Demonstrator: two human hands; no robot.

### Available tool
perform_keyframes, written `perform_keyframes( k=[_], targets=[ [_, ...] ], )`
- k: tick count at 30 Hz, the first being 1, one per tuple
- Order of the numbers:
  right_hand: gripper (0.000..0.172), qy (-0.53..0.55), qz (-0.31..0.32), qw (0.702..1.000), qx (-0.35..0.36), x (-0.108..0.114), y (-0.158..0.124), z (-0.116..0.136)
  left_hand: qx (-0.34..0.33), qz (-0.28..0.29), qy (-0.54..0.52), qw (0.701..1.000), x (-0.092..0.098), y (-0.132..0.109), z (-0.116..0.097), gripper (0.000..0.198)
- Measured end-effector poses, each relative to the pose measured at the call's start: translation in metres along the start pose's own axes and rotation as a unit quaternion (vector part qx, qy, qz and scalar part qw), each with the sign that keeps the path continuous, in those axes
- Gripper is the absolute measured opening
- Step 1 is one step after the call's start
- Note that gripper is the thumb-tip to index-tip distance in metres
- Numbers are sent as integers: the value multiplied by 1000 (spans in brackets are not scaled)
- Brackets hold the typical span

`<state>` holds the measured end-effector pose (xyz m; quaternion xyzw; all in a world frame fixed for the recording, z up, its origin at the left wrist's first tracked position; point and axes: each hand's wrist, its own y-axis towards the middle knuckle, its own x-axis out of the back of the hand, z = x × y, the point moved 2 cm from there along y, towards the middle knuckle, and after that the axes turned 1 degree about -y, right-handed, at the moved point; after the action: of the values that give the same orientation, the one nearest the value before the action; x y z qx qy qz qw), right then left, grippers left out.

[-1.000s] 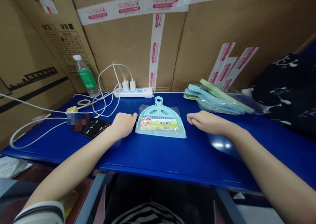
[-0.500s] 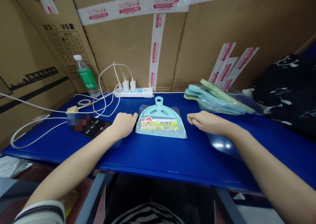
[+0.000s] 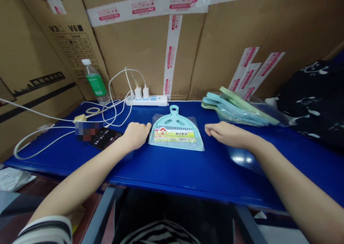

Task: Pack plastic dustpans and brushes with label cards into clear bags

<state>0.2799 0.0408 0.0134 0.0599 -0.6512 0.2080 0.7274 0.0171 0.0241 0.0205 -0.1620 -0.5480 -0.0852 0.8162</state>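
Between my two hands a light blue dustpan (image 3: 174, 121) lies flat on the blue table, its handle pointing away from me. It is wrapped in clear plastic, with grey-blue brush bristles and a colourful paper label (image 3: 175, 134) showing through. My left hand (image 3: 136, 134) rests on the table just left of it, fingers curled in a loose fist with nothing in them. On the other side my right hand (image 3: 221, 132) is likewise closed and holds nothing, a small gap away from the dustpan's right edge.
Several more wrapped dustpans (image 3: 239, 109), blue and green, are piled at the back right beside a dark patterned cloth (image 3: 311, 100). At the back left are a power strip (image 3: 154, 101), white cables, a water bottle (image 3: 96, 84) and a phone (image 3: 103, 138). Cardboard (image 3: 134, 50) walls the rear.
The whole view has shifted very slightly. Both hands and the dustpan keep their places on the table.
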Motion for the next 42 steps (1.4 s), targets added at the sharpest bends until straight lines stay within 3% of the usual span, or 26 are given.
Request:
perform_keyframes(
  k=[42],
  targets=[
    [21,19,-1,1000,10,-2,2,-6,1,3,-2,1000,-1,0,0,32]
  ],
)
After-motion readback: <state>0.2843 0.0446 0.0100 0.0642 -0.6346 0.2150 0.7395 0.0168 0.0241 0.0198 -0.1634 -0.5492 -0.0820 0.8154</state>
